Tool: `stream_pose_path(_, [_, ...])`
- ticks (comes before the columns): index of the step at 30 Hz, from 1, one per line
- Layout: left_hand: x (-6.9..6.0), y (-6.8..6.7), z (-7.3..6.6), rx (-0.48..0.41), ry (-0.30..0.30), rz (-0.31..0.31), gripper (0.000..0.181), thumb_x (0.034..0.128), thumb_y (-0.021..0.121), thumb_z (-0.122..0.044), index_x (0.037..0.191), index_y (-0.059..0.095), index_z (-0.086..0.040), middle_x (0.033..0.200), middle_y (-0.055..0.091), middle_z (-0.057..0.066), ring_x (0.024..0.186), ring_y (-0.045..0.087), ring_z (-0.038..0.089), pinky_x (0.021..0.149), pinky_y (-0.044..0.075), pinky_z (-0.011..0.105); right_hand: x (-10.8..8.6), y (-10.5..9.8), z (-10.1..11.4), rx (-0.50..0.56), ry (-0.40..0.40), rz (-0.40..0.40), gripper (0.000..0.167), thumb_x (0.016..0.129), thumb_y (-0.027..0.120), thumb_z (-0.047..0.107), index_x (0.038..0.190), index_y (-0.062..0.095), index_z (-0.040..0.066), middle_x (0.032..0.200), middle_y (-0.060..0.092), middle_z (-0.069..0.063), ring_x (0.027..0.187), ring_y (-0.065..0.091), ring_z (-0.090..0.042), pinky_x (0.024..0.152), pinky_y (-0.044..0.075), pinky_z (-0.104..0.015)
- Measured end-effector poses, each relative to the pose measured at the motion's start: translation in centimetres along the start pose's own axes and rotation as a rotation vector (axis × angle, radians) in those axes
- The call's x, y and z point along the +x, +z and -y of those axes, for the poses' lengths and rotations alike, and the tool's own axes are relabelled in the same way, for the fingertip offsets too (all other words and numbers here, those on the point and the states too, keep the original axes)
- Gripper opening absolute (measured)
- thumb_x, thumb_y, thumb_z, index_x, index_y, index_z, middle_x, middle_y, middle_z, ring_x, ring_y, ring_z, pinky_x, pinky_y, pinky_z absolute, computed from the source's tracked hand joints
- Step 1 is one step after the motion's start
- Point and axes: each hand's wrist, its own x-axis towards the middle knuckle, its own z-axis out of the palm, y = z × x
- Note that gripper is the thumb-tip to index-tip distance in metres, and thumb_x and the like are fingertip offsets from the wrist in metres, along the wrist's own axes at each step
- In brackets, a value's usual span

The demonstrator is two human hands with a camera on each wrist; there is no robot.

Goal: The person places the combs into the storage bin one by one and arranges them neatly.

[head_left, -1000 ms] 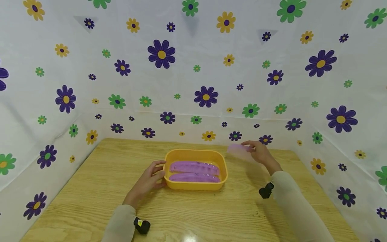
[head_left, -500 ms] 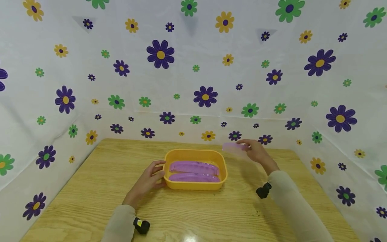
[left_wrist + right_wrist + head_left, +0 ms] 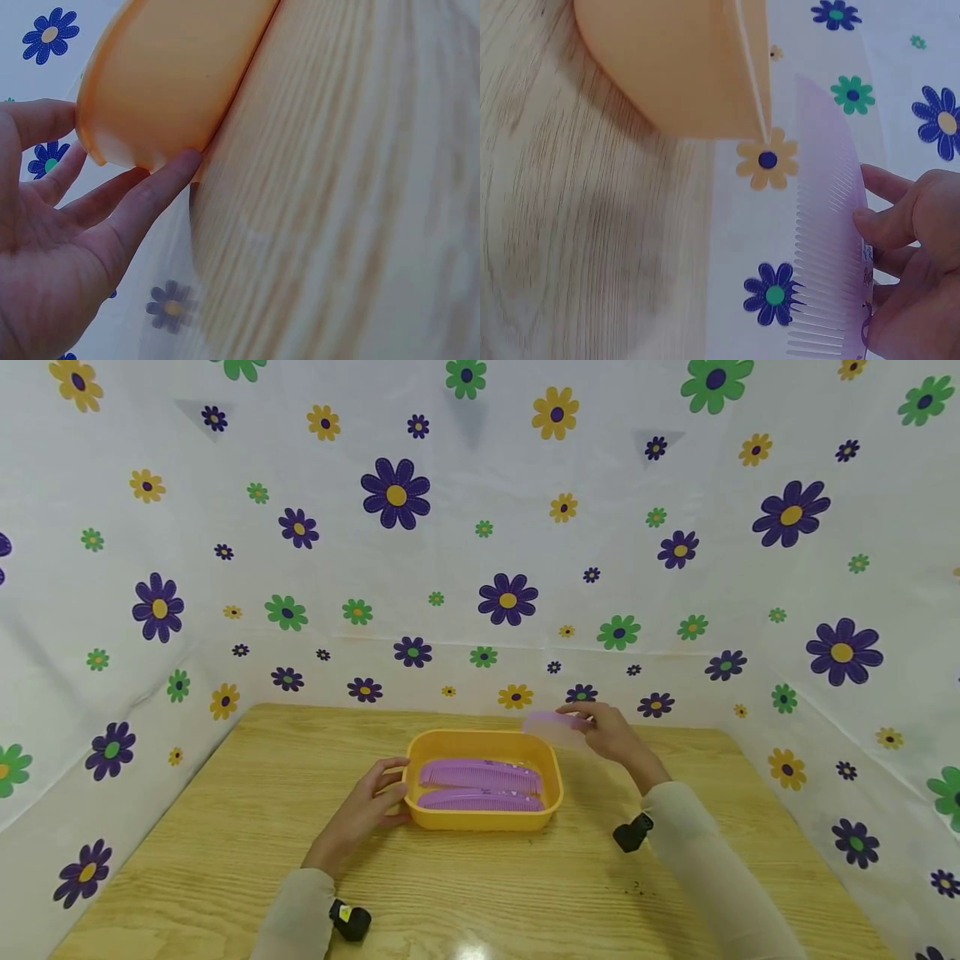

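Note:
A yellow plastic tub (image 3: pixel 480 822) stands on the table with two purple combs inside, a rear comb (image 3: pixel 474 769) and a front comb (image 3: pixel 477 797), lying side by side with teeth toward me. My left hand (image 3: pixel 360 814) touches the tub's left end; in the left wrist view, its spread fingertips rest against the outer wall (image 3: pixel 172 82). Above the tub's back right corner, my right hand (image 3: pixel 615 739) pinches a third, paler purple comb (image 3: pixel 829 202) by its spine. That comb's teeth point down in the head view, and part of it is behind the fingers.
A light wood-grain table (image 3: pixel 465 885) bears the tub. White cloth walls (image 3: pixel 450 552) with purple, green and yellow flowers enclose the back and both sides. Small dark specks (image 3: pixel 636 888) lie on the tabletop at the right.
My right hand has moved left with the comb, from right of the tub to above its back right corner. My left hand and the tub have stayed in place.

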Motion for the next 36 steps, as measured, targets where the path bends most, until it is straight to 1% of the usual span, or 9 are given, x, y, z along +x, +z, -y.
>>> stream_pose_path(2, [0.0, 0.0, 0.0, -0.001, 0.000, 0.002, 0.048, 0.1100, 0.048, -0.018, 0.155, 0.034, -0.011, 0.163, 0.035, 0.027, 0.140, 0.051, 0.048, 0.101, 0.058, 0.052, 0.1, 0.4, 0.6, 0.005, -0.011, 0.005, 0.049, 0.097, 0.046, -0.013, 0.135, 0.067, 0.009, 0.146, 0.060, -0.022, 0.137, 0.053, -0.045, 0.111, 0.050, -0.058])
stream_pose_path(6, [0.0, 0.0, 0.2, -0.004, 0.006, 0.004, 0.048, 0.1100, 0.047, -0.018, 0.156, 0.033, -0.010, 0.162, 0.036, 0.028, 0.139, 0.052, 0.048, 0.101, 0.059, 0.051, 0.0, 1.0, 1.9, 0.017, -0.040, 0.018, 0.048, 0.097, 0.047, -0.012, 0.133, 0.069, 0.010, 0.142, 0.063, -0.020, 0.131, 0.058, -0.043, 0.110, 0.052, -0.056])
stream_pose_path(9, [0.0, 0.1, 0.4, -0.012, 0.015, 0.009, 0.049, 0.1100, 0.047, -0.017, 0.156, 0.033, -0.009, 0.161, 0.036, 0.029, 0.139, 0.052, 0.048, 0.100, 0.059, 0.051, -0.1, 1.4, 2.8, 0.023, -0.091, 0.035, 0.046, 0.097, 0.049, -0.012, 0.132, 0.070, 0.010, 0.140, 0.065, -0.019, 0.127, 0.061, -0.041, 0.108, 0.054, -0.055])
stream_pose_path(15, [0.1, 0.1, 0.4, -0.019, 0.018, 0.013, 0.049, 0.1100, 0.047, -0.017, 0.156, 0.032, -0.009, 0.161, 0.036, 0.029, 0.138, 0.052, 0.048, 0.099, 0.060, 0.051, -0.1, 2.3, 4.1, 0.017, -0.191, 0.066, 0.049, 0.091, 0.051, -0.018, 0.129, 0.071, 0.007, 0.138, 0.067, -0.019, 0.131, 0.060, -0.043, 0.108, 0.053, -0.056])
stream_pose_path(19, [0.1, 0.1, 0.2, -0.016, 0.012, 0.007, 0.048, 0.1101, 0.047, -0.016, 0.156, 0.033, -0.010, 0.161, 0.036, 0.029, 0.139, 0.052, 0.048, 0.100, 0.059, 0.051, -0.1, 2.8, 4.9, 0.013, -0.230, 0.082, 0.053, 0.088, 0.050, -0.020, 0.129, 0.071, 0.006, 0.137, 0.068, -0.019, 0.132, 0.060, -0.043, 0.109, 0.052, -0.056])
stream_pose_path(28, [0.0, -0.1, 0.1, -0.010, 0.013, 0.011, 0.048, 0.1100, 0.048, -0.019, 0.155, 0.033, -0.011, 0.163, 0.035, 0.028, 0.142, 0.048, 0.048, 0.101, 0.059, 0.052, -0.1, 4.1, 6.3, -0.014, -0.248, 0.107, 0.055, 0.085, 0.053, -0.020, 0.128, 0.072, 0.009, 0.136, 0.069, -0.016, 0.133, 0.060, -0.042, 0.111, 0.051, -0.055])
stream_pose_path(31, [0.0, -0.1, 0.2, -0.008, 0.015, 0.011, 0.048, 0.1099, 0.048, -0.019, 0.155, 0.034, -0.012, 0.163, 0.035, 0.027, 0.142, 0.048, 0.048, 0.101, 0.059, 0.052, -0.1, 4.6, 6.5, -0.005, -0.268, 0.115, 0.055, 0.085, 0.053, -0.021, 0.128, 0.072, 0.008, 0.136, 0.069, -0.014, 0.133, 0.060, -0.040, 0.112, 0.051, -0.053])
stream_pose_path(33, [0.1, -0.1, 0.3, -0.005, 0.017, 0.013, 0.048, 0.1099, 0.048, -0.020, 0.155, 0.034, -0.012, 0.163, 0.035, 0.027, 0.142, 0.049, 0.048, 0.100, 0.059, 0.051, -0.1, 5.0, 6.6, 0.002, -0.288, 0.121, 0.053, 0.087, 0.052, -0.020, 0.128, 0.072, 0.008, 0.135, 0.070, -0.014, 0.132, 0.061, -0.039, 0.112, 0.051, -0.053])
stream_pose_path(36, [0.1, -0.1, 0.4, -0.015, 0.021, 0.009, 0.048, 0.1098, 0.048, -0.019, 0.155, 0.034, -0.011, 0.162, 0.036, 0.028, 0.140, 0.050, 0.048, 0.100, 0.059, 0.051, 0.0, 5.6, 6.9, 0.026, -0.294, 0.140, 0.053, 0.088, 0.050, -0.020, 0.128, 0.072, 0.008, 0.136, 0.070, -0.013, 0.133, 0.061, -0.037, 0.112, 0.051, -0.052])
